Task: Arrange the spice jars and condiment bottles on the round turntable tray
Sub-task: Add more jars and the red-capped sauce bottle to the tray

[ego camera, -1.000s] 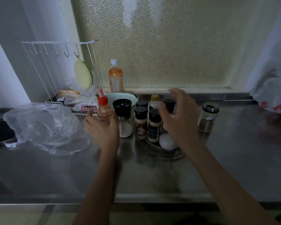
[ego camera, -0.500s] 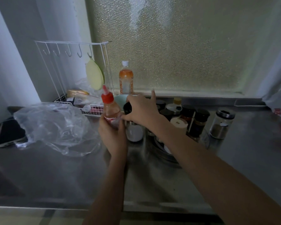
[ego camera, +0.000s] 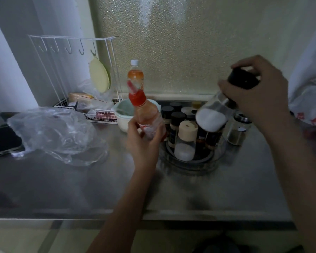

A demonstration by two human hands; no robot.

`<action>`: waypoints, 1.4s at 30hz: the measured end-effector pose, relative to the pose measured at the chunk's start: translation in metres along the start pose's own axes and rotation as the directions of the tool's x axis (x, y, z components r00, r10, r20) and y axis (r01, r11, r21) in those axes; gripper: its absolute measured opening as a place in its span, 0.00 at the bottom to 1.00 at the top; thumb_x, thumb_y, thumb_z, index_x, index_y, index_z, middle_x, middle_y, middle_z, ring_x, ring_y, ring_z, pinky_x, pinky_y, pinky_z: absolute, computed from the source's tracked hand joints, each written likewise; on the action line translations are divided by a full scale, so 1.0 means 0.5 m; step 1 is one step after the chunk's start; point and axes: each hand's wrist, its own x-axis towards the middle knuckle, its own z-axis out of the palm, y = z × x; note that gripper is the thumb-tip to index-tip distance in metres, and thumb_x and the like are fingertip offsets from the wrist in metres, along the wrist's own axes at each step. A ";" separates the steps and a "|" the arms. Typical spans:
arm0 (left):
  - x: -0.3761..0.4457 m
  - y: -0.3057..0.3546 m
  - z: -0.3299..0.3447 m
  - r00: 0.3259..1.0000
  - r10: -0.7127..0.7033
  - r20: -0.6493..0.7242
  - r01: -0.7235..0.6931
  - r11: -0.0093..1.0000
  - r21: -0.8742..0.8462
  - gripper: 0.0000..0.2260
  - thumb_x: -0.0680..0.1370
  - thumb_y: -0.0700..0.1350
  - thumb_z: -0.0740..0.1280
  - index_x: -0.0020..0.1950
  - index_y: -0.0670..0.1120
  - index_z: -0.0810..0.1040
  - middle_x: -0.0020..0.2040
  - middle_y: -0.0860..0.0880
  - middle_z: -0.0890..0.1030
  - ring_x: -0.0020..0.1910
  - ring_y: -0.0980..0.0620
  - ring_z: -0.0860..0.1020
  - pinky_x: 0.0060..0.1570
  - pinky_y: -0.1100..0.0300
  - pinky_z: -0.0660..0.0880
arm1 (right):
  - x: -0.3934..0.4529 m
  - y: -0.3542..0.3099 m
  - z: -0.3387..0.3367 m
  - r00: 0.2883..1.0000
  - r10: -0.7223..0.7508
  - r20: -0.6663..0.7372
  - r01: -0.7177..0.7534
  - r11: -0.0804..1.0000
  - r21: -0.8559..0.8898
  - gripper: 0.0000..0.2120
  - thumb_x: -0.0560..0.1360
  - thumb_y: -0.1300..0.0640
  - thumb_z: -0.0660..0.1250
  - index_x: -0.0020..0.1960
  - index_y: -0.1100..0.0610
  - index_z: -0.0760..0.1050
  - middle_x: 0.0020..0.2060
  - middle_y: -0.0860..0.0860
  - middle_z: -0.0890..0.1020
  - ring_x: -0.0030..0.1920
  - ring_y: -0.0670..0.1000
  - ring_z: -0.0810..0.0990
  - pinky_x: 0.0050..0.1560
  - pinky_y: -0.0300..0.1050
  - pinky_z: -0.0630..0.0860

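Your left hand (ego camera: 144, 141) held the red-capped bottle (ego camera: 144, 114). Your right hand (ego camera: 261, 92) held the salt grinder (ego camera: 219, 110) tipped above the tray (ego camera: 192, 161).

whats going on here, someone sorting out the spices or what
A person is loading a round turntable tray on a steel counter. The left hand holds a red-capped squeeze bottle just left of the tray. The right hand grips a black-topped grinder of white grains by its top, tilted in the air above the jars already on the tray. One small glass jar stands on the counter right of it.
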 end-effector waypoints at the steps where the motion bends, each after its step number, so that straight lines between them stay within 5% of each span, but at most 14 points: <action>1: -0.006 0.001 0.007 0.998 0.011 0.063 -0.010 1.000 -0.018 0.17 0.70 0.41 0.75 0.53 0.46 0.72 0.46 0.60 0.77 0.44 0.67 0.78 0.41 0.72 0.75 | -0.012 0.017 -0.001 1.000 0.017 0.023 -0.017 1.000 -0.025 0.18 0.67 0.48 0.74 0.54 0.52 0.76 0.43 0.43 0.77 0.48 0.45 0.78 0.53 0.44 0.76; 5: -0.020 -0.010 0.020 0.965 0.058 0.257 -0.042 0.997 -0.067 0.19 0.71 0.42 0.74 0.57 0.45 0.70 0.50 0.54 0.79 0.49 0.61 0.79 0.46 0.67 0.77 | -0.054 0.073 0.028 0.994 0.074 0.078 -0.068 0.995 -0.068 0.17 0.66 0.47 0.75 0.52 0.49 0.76 0.46 0.51 0.81 0.50 0.52 0.79 0.50 0.47 0.76; 12: -0.003 -0.056 0.027 0.933 0.085 0.350 -0.096 0.995 0.014 0.19 0.72 0.47 0.70 0.60 0.45 0.69 0.54 0.43 0.78 0.51 0.56 0.78 0.47 0.68 0.74 | -0.089 0.133 0.095 0.976 0.057 0.210 -0.037 0.995 -0.097 0.19 0.69 0.48 0.73 0.58 0.51 0.74 0.52 0.54 0.76 0.53 0.49 0.74 0.50 0.39 0.67; 17: 0.005 -0.079 0.030 0.942 0.056 0.331 -0.070 0.997 0.030 0.21 0.73 0.53 0.67 0.61 0.46 0.68 0.56 0.41 0.76 0.55 0.47 0.77 0.53 0.49 0.77 | -0.089 0.148 0.114 0.951 0.009 0.308 0.008 0.999 -0.053 0.19 0.73 0.47 0.69 0.61 0.51 0.73 0.58 0.52 0.75 0.57 0.45 0.71 0.52 0.30 0.64; 20: -0.002 -0.069 0.031 0.918 0.081 0.389 -0.075 0.997 -0.030 0.21 0.73 0.50 0.67 0.61 0.44 0.66 0.57 0.40 0.75 0.56 0.48 0.76 0.54 0.54 0.76 | -0.093 0.151 0.100 0.983 -0.011 0.185 -0.007 0.995 0.098 0.15 0.77 0.46 0.62 0.59 0.53 0.74 0.54 0.48 0.74 0.56 0.45 0.73 0.53 0.25 0.66; 24: 0.000 -0.067 0.033 0.908 0.074 0.412 -0.056 0.997 -0.056 0.19 0.74 0.50 0.66 0.60 0.44 0.66 0.56 0.41 0.75 0.55 0.49 0.76 0.53 0.57 0.76 | -0.062 0.224 0.057 0.985 0.065 -0.162 -0.072 0.997 -0.035 0.18 0.77 0.49 0.59 0.63 0.55 0.72 0.58 0.54 0.76 0.60 0.56 0.74 0.62 0.53 0.71; 27: 0.006 -0.073 0.037 0.908 0.034 0.417 -0.025 0.999 -0.027 0.16 0.76 0.48 0.65 0.61 0.48 0.66 0.57 0.43 0.75 0.56 0.51 0.76 0.54 0.58 0.75 | -0.026 0.310 0.046 0.957 0.288 -0.037 -0.289 0.935 -0.208 0.27 0.73 0.49 0.65 0.70 0.54 0.66 0.67 0.59 0.72 0.68 0.59 0.68 0.67 0.54 0.65; 31: -0.003 -0.069 0.037 0.877 0.070 0.475 -0.040 0.997 -0.072 0.17 0.77 0.45 0.65 0.63 0.46 0.65 0.59 0.45 0.75 0.58 0.54 0.76 0.56 0.57 0.75 | -0.030 0.352 0.068 0.872 0.447 0.200 -0.440 0.894 -0.079 0.28 0.72 0.54 0.71 0.69 0.53 0.65 0.66 0.57 0.74 0.65 0.59 0.73 0.60 0.45 0.67; 37: -0.003 -0.071 0.046 0.843 0.057 0.535 -0.004 0.995 -0.101 0.20 0.77 0.43 0.62 0.67 0.42 0.60 0.61 0.45 0.72 0.58 0.60 0.74 0.56 0.68 0.71 | -0.039 0.346 0.093 0.930 0.357 0.088 -0.356 0.934 -0.027 0.22 0.70 0.57 0.72 0.61 0.55 0.68 0.55 0.56 0.80 0.54 0.57 0.78 0.48 0.42 0.67; 39: -0.001 -0.063 0.050 0.830 0.083 0.551 -0.031 0.994 -0.102 0.18 0.77 0.42 0.62 0.65 0.49 0.63 0.58 0.52 0.74 0.55 0.62 0.75 0.54 0.68 0.73 | -0.056 0.343 0.097 0.946 0.323 0.039 -0.324 0.946 0.008 0.22 0.70 0.55 0.72 0.60 0.52 0.68 0.54 0.55 0.80 0.52 0.57 0.79 0.49 0.45 0.72; 42: 0.011 -0.090 0.060 0.841 0.068 0.537 -0.065 0.998 -0.025 0.15 0.76 0.48 0.67 0.61 0.52 0.70 0.55 0.50 0.79 0.54 0.52 0.78 0.54 0.48 0.77 | -0.083 0.327 0.092 0.942 0.308 -0.131 -0.294 0.949 0.117 0.21 0.70 0.52 0.71 0.60 0.50 0.68 0.56 0.54 0.79 0.53 0.55 0.79 0.52 0.46 0.75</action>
